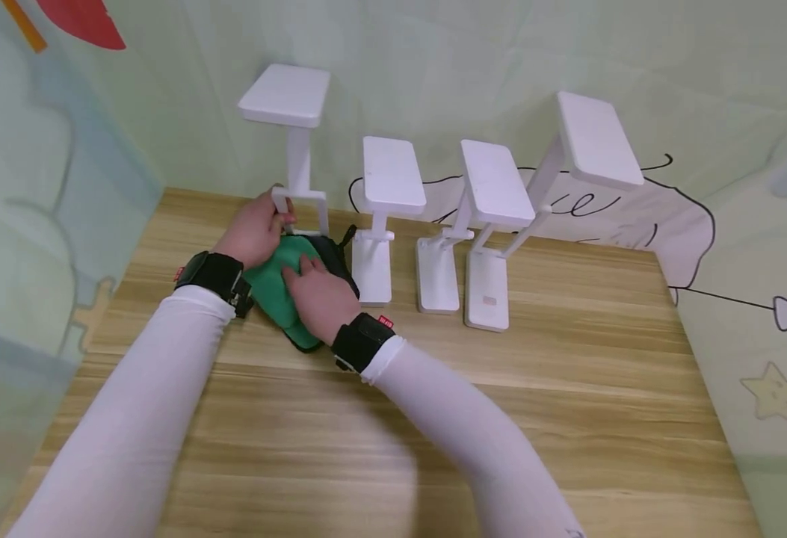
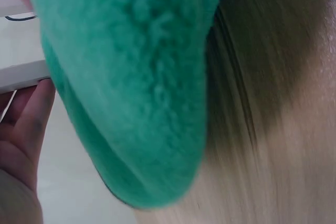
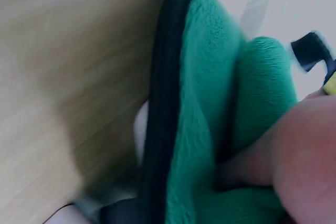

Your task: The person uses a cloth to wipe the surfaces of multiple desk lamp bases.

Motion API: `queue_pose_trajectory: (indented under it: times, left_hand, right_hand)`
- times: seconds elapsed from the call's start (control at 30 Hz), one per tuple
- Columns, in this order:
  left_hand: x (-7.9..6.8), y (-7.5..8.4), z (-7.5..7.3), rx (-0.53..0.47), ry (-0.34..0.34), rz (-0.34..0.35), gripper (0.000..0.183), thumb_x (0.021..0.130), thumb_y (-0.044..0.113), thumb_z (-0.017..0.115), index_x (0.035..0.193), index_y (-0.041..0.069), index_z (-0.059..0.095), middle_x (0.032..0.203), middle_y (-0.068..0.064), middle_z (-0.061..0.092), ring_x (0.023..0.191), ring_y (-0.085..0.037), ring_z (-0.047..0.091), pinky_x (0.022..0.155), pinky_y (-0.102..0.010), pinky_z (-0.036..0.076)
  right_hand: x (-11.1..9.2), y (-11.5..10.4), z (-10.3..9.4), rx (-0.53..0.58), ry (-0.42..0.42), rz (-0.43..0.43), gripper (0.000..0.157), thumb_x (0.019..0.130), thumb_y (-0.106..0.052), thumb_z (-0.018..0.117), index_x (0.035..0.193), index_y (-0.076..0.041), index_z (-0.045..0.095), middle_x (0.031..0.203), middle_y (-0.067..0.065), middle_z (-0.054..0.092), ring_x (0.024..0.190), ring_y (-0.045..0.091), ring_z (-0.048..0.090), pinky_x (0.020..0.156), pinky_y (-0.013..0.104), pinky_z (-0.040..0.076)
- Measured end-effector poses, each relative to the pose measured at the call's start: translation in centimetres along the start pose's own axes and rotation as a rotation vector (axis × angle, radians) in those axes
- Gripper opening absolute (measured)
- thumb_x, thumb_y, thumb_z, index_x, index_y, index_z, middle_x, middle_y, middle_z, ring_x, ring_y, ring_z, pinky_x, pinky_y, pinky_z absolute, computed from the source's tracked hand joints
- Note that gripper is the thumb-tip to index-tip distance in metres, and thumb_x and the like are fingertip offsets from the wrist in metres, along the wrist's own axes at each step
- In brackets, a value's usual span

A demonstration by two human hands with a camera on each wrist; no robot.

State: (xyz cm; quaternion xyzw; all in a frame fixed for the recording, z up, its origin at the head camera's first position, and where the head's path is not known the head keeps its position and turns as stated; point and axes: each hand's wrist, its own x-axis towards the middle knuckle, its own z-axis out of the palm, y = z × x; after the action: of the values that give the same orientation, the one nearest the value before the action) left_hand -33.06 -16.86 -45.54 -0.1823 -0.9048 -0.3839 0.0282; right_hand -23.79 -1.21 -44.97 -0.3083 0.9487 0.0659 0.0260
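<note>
Four-fingered contact is partly hidden, but my left hand (image 1: 255, 228) holds the lower arm of the leftmost white folding desk lamp (image 1: 285, 93), its fingers also showing against the white frame in the left wrist view. A green fleecy cloth (image 1: 272, 276) with black edging and a black loop lies folded over the base of that lamp, which it hides. My right hand (image 1: 326, 299) grips the cloth from above. In the right wrist view the thumb sinks into a fold of the green cloth (image 3: 210, 77).
Three more white desk lamps stand to the right: a short one (image 1: 393, 172), a middle one (image 1: 497, 179) and a taller one (image 1: 602, 138). All are on a wooden table (image 1: 568, 403). A printed curtain (image 1: 433, 67) hangs behind the table and at both sides.
</note>
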Motion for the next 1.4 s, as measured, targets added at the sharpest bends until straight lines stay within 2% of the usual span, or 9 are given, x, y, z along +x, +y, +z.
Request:
queue_pose_trajectory:
  times: [0.13,0.27,0.43,0.7,0.83,1.03,1.17,1.3,1.4]
  left_hand:
    - [0.1,-0.1,0.1,-0.005,0.008,0.013,0.009,0.104,0.005,0.047,0.108,-0.003,0.049,0.099,-0.019,0.057,0.093,-0.032,0.055,0.083,-0.049,0.045]
    - [0.1,-0.2,0.2,0.004,0.013,0.025,0.009,0.104,0.005,0.049,0.108,-0.003,0.050,0.097,-0.018,0.057,0.091,-0.032,0.056,0.082,-0.049,0.046]
    - [0.1,-0.2,0.3,0.025,0.018,0.037,0.011,0.104,0.008,0.049,0.108,-0.002,0.050,0.095,-0.018,0.057,0.088,-0.032,0.055,0.079,-0.048,0.045]
    - [0.1,-0.2,0.5,0.021,0.004,0.017,0.012,0.105,0.010,0.048,0.109,-0.001,0.050,0.097,-0.018,0.058,0.088,-0.032,0.055,0.079,-0.048,0.045]
    - [0.1,-0.2,0.5,0.007,0.009,0.022,0.011,0.105,0.009,0.048,0.109,-0.002,0.050,0.097,-0.018,0.058,0.089,-0.032,0.055,0.080,-0.048,0.045]
    - [0.1,-0.2,0.3,0.039,0.029,0.041,0.010,0.104,0.009,0.051,0.106,-0.001,0.051,0.094,-0.017,0.059,0.087,-0.031,0.056,0.079,-0.047,0.047]
    - [0.2,-0.2,0.3,0.042,0.035,0.047,0.010,0.104,0.008,0.051,0.105,-0.001,0.051,0.093,-0.017,0.059,0.086,-0.031,0.056,0.078,-0.047,0.047]
    - [0.0,0.0,0.4,0.027,0.018,0.029,0.010,0.104,0.008,0.049,0.106,-0.002,0.051,0.094,-0.018,0.058,0.084,-0.031,0.055,0.075,-0.046,0.046]
    - [-0.1,0.2,0.3,0.020,0.014,0.017,0.009,0.104,0.006,0.048,0.106,-0.002,0.050,0.094,-0.018,0.057,0.082,-0.031,0.053,0.073,-0.045,0.045]
  right_hand:
    - [-1.7,-1.0,-0.5,-0.070,-0.016,0.000,0.038,0.106,-0.017,0.046,0.144,-0.012,0.050,0.135,0.017,0.054,0.124,0.028,0.050,0.074,0.032,0.058]
    - [-2.8,-1.7,-0.7,-0.092,-0.029,-0.079,0.036,0.104,-0.017,0.049,0.139,-0.014,0.054,0.129,0.013,0.058,0.115,0.025,0.054,0.069,0.028,0.058]
    - [-2.1,-1.6,-0.3,-0.013,-0.047,-0.148,0.037,0.106,-0.015,0.046,0.143,-0.018,0.051,0.138,0.013,0.053,0.122,0.029,0.051,0.082,0.031,0.056]
    - [0.4,0.0,0.9,0.120,0.028,0.020,0.039,0.108,-0.014,0.043,0.146,-0.018,0.048,0.146,0.011,0.048,0.132,0.027,0.043,0.103,0.034,0.045]
    - [-0.9,-0.2,0.6,0.060,0.030,0.029,0.035,0.106,-0.015,0.045,0.141,-0.016,0.053,0.135,0.011,0.055,0.123,0.027,0.050,0.090,0.033,0.053]
    - [-3.5,-1.9,-0.4,-0.016,-0.019,-0.092,0.032,0.102,-0.016,0.052,0.133,-0.014,0.059,0.117,0.008,0.060,0.105,0.021,0.054,0.071,0.026,0.055]
    - [-3.3,-3.0,-0.5,-0.014,-0.013,-0.143,0.031,0.102,-0.015,0.052,0.132,-0.014,0.059,0.115,0.009,0.060,0.100,0.022,0.055,0.067,0.026,0.054]
    - [-1.4,-2.9,-0.3,0.036,-0.013,-0.139,0.032,0.104,-0.015,0.048,0.135,-0.017,0.058,0.122,0.006,0.061,0.111,0.022,0.055,0.084,0.029,0.053]
    - [0.3,-2.1,-0.1,0.070,-0.022,-0.130,0.036,0.105,-0.013,0.046,0.138,-0.020,0.056,0.131,0.004,0.059,0.124,0.021,0.049,0.103,0.029,0.043]
